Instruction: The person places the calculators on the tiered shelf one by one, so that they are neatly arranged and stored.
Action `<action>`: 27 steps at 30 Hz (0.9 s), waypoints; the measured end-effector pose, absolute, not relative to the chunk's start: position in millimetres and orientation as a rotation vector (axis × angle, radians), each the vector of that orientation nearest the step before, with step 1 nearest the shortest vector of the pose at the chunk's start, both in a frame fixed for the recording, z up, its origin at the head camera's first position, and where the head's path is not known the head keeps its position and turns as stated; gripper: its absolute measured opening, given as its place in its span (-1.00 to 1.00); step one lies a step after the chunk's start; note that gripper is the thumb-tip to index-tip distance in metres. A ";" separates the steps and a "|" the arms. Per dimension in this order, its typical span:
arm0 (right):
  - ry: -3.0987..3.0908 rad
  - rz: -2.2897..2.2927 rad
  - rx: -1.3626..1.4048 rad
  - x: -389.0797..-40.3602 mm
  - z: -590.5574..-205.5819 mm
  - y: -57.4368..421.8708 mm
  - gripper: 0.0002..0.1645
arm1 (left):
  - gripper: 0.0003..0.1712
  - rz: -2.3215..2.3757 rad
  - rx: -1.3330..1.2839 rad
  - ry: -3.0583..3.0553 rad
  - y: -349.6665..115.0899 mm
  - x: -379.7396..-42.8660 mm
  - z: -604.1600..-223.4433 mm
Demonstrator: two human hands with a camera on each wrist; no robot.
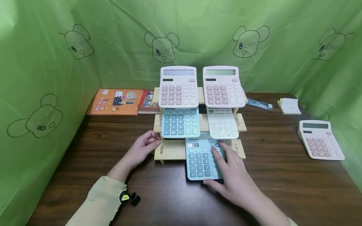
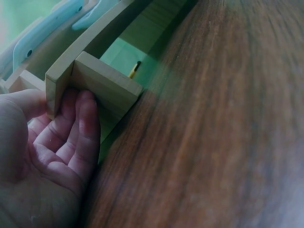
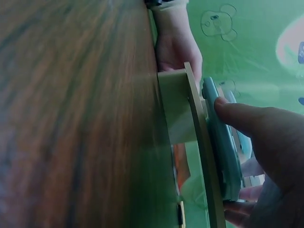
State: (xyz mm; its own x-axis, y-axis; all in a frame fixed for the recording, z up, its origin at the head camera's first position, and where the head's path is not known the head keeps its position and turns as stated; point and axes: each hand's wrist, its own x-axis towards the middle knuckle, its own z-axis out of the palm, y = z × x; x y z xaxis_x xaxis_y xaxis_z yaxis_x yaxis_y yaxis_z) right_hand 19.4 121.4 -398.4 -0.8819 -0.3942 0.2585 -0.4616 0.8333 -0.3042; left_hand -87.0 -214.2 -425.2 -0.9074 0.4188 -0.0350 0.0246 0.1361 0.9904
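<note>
A light wooden tiered rack (image 1: 172, 149) stands on the dark table. My left hand (image 1: 144, 146) pinches the left end of its lowest board, thumb on one side and curled fingers underneath in the left wrist view. On that lowest tier a blue calculator (image 1: 199, 163) leans, its bottom edge jutting past the board. My right hand (image 1: 236, 177) holds it, the thumb (image 3: 232, 111) at its near edge and the fingers over its right side. Above are another blue calculator (image 1: 181, 124) and a pale green-white one (image 1: 222, 125). Two pink-and-white calculators (image 1: 178, 88) occupy the top tier.
Another pink-and-white calculator (image 1: 320, 139) lies on the table at the right. Behind it are a small paper pad (image 1: 289, 106) and a blue packet (image 1: 260, 104). An orange book (image 1: 116, 102) lies back left. Green curtain (image 1: 198, 18) surrounds the table.
</note>
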 end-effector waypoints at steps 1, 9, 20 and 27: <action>-2.824 0.544 0.685 18.8 -398.6 119.9 0.17 | -0.84 1.837 0.434 2.111 -214.5 -86.8 -425.3; -2.772 0.579 0.863 13.6 -398.3 110.2 0.05 | -0.84 1.824 0.428 2.118 -215.0 -86.8 -424.1; -2.792 0.593 0.983 7.0 -394.5 85.1 0.03 | -0.84 1.821 0.430 2.126 -214.9 -87.4 -422.2; -2.794 0.582 0.991 5.7 -394.1 76.4 0.02 | -0.83 1.814 0.440 2.137 -215.0 -87.4 -421.4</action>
